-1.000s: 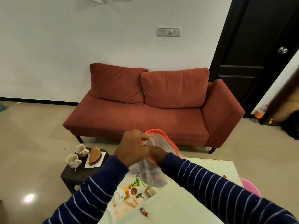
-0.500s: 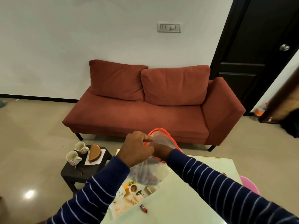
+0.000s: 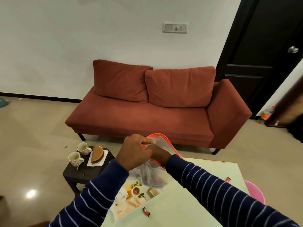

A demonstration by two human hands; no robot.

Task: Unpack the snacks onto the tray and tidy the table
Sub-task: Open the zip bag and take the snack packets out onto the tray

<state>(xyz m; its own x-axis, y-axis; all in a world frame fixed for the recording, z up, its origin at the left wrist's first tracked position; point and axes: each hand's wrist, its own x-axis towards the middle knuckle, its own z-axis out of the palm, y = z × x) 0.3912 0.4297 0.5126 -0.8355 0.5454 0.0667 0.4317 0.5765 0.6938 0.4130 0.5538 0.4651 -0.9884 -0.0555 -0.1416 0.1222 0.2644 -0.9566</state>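
Note:
A clear plastic bag (image 3: 152, 175) with an orange-red rim stands over the printed tray (image 3: 131, 202) on the pale green table (image 3: 180, 210). My left hand (image 3: 134, 151) pinches the bag's rim at its top. My right hand (image 3: 158, 153) is pushed into the bag's mouth, mostly hidden by the left hand and the plastic. Reddish contents show dimly through the bag. One small red wrapped snack (image 3: 146, 212) lies on the table near the tray's edge, another red wrapped snack (image 3: 228, 179) near the table's right side.
A low dark stool (image 3: 82, 173) left of the table carries two patterned cups (image 3: 74, 158) and a brown half-round piece on a napkin (image 3: 97, 155). A red sofa (image 3: 155, 115) stands behind. A pink seat (image 3: 255, 191) is at the table's right edge, a dark door (image 3: 262, 51) beyond.
The bag has settled lower onto the tray and my right hand has gone deeper into its mouth. My left hand keeps its pinch on the rim.

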